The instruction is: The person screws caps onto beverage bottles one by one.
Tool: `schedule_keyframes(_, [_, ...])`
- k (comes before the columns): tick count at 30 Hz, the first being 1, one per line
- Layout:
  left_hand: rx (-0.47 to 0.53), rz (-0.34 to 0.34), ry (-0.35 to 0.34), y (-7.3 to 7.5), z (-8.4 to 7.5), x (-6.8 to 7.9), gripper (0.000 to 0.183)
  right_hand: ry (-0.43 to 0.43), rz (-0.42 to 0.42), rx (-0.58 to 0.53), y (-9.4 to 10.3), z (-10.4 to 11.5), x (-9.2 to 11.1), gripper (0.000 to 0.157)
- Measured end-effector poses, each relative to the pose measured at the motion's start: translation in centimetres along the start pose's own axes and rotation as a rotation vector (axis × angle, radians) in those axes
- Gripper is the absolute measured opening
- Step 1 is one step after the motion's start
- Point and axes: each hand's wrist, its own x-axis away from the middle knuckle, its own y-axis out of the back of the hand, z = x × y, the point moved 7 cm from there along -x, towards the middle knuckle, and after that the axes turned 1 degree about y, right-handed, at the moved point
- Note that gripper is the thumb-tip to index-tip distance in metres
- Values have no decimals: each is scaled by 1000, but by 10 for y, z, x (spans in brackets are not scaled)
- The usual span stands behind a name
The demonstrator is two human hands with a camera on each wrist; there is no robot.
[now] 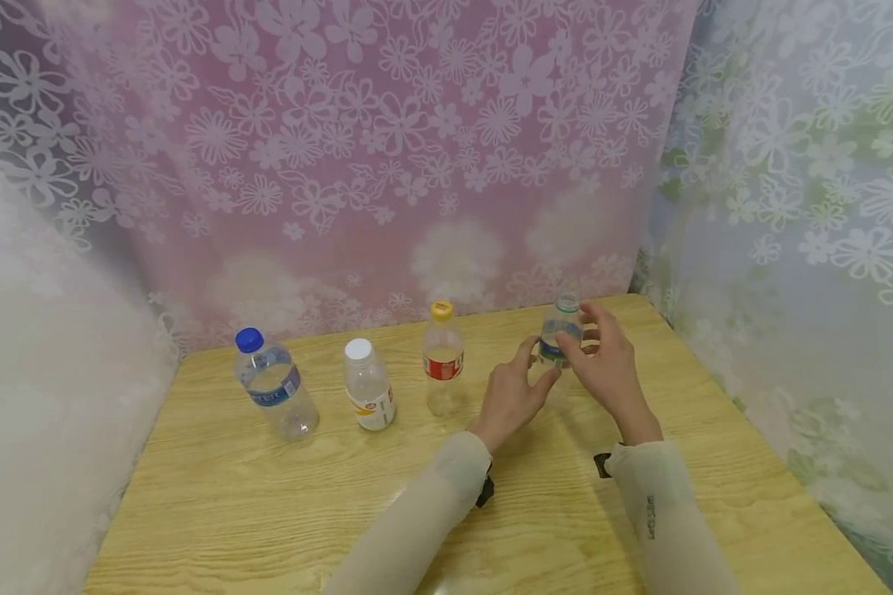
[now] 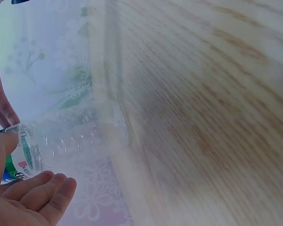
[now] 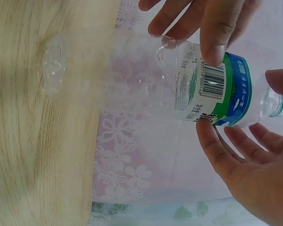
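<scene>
A clear plastic bottle (image 1: pixel 563 330) with a blue, green and white label stands upright at the table's back right. No cap sits on its mouth, where a green ring shows. My left hand (image 1: pixel 515 395) holds it around the label from the left, thumb on the barcode side in the right wrist view. On the other side, my right hand (image 1: pixel 612 368) has its fingers spread loosely about the label and neck. One right fingertip is at the label's edge, while another digit stands up beside the neck in the right wrist view.
Left of the hands stand a yellow-capped bottle (image 1: pixel 444 370) with a red label, a white-capped bottle (image 1: pixel 370 388) and a larger blue-capped bottle (image 1: pixel 277 388). The wood-grain table (image 1: pixel 268 512) meets flowered curtains (image 1: pixel 387 165) at the back and sides.
</scene>
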Motion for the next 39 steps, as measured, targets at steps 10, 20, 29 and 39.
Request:
schedule_keyframes(10, [-96, -59, -64, 24, -2, 28, 62, 97, 12, 14, -7, 19, 24, 60])
schedule_keyframes(20, [-54, -34, -103, 56, -3, 64, 69, 191, 38, -37, -13, 55, 54, 50])
schedule_keyframes(29, [-50, -19, -109, 84, -5, 98, 74, 293, 59, -85, -23, 84, 77, 51])
schedule_keyframes(39, [-14, -31, -95, 100, 5, 133, 72, 364, 118, -128, -40, 105, 99, 54])
